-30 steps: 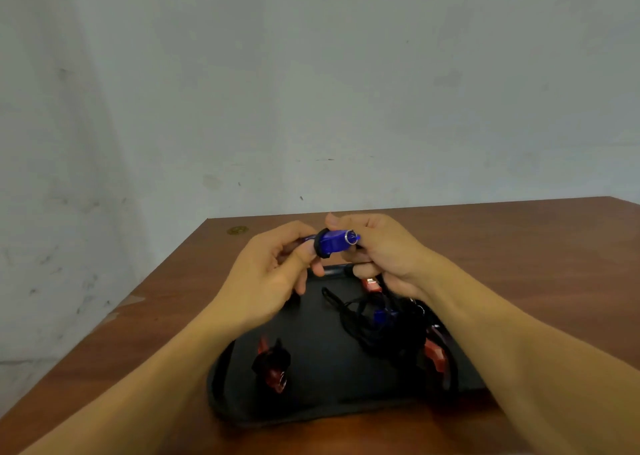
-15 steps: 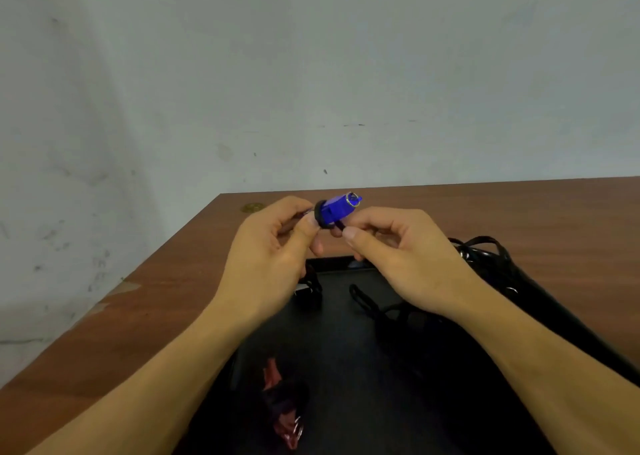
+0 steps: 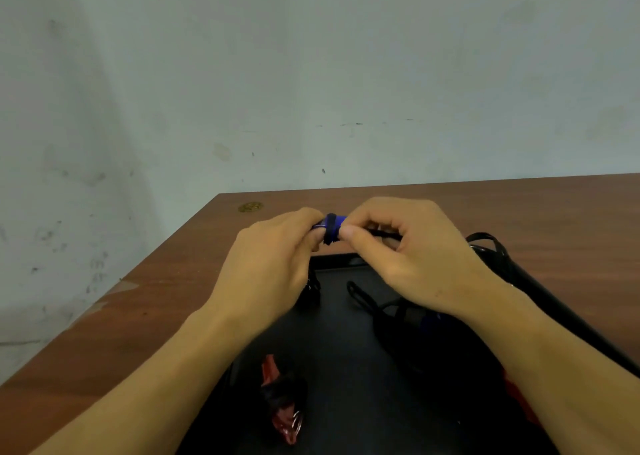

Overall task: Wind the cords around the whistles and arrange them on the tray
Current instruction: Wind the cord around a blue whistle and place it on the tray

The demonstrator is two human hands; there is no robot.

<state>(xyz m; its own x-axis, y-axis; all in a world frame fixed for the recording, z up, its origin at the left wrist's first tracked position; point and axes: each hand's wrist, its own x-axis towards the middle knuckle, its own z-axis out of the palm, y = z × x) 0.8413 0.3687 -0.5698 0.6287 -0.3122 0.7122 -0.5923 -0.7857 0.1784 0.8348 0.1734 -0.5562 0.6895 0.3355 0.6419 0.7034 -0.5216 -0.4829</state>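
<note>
Whistle [image 3: 333, 225], the blue one, sits above the tray [image 3: 349, 343] pinched by the left hand [image 3: 273, 264] while the right hand [image 3: 408, 250] now pulls the cord [image 3: 381, 234] tight, so winding seems nearly done.

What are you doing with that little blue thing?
A person is winding a black cord around a blue whistle, held up over the wooden table. The left hand grips one end of the whistle, and the right hand pinches the cord next to the part already wrapped. On the black tray below lies a red whistle with its cord already wound, beside a loose tangle of black cords not yet wound.
</note>
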